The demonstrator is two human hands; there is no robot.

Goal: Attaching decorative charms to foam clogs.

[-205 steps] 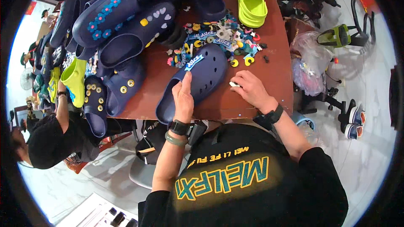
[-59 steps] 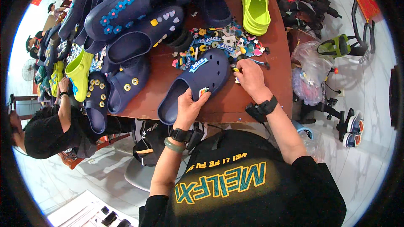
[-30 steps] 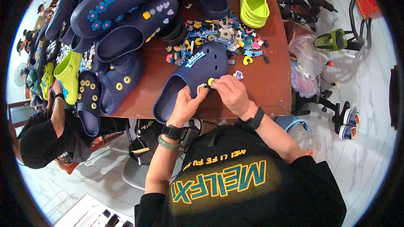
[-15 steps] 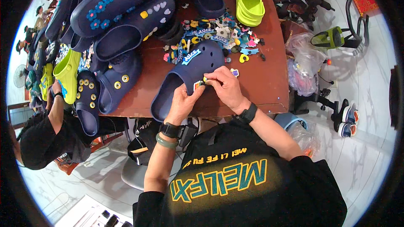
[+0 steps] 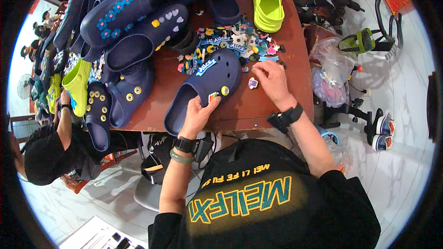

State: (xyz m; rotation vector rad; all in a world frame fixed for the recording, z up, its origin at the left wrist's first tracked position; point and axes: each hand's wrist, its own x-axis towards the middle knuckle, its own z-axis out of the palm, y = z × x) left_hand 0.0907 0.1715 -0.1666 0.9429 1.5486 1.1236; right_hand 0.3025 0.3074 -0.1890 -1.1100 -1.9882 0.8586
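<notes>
A navy clog point(image 5: 194, 93) lies on the table in front of me, its toe pointing away to the right. My left hand point(image 5: 198, 116) grips its side, thumb on the upper. On the clog sit a blue lettered charm point(image 5: 205, 67), a yellow round charm point(image 5: 224, 91) and a small multicoloured charm point(image 5: 213, 97) by my thumb. Right of the toe, my right hand point(image 5: 273, 79) hovers with fingers bent together near the loose charms; anything between the fingertips is hidden. A small purple-and-white charm point(image 5: 253, 83) lies on the table beside it.
Beyond the clog spreads a heap of loose charms point(image 5: 237, 41). Navy clogs point(image 5: 131, 48) are piled at the left, some with charms. A lime clog point(image 5: 268, 7) stands at the far right of the table point(image 5: 295, 92). At left, another person's hand point(image 5: 64, 97) touches a lime clog.
My right hand has left the clog and moved right, toward the loose charms. The yellow round charm, earlier at my fingertips, now sits on the clog. My left hand keeps hold.
</notes>
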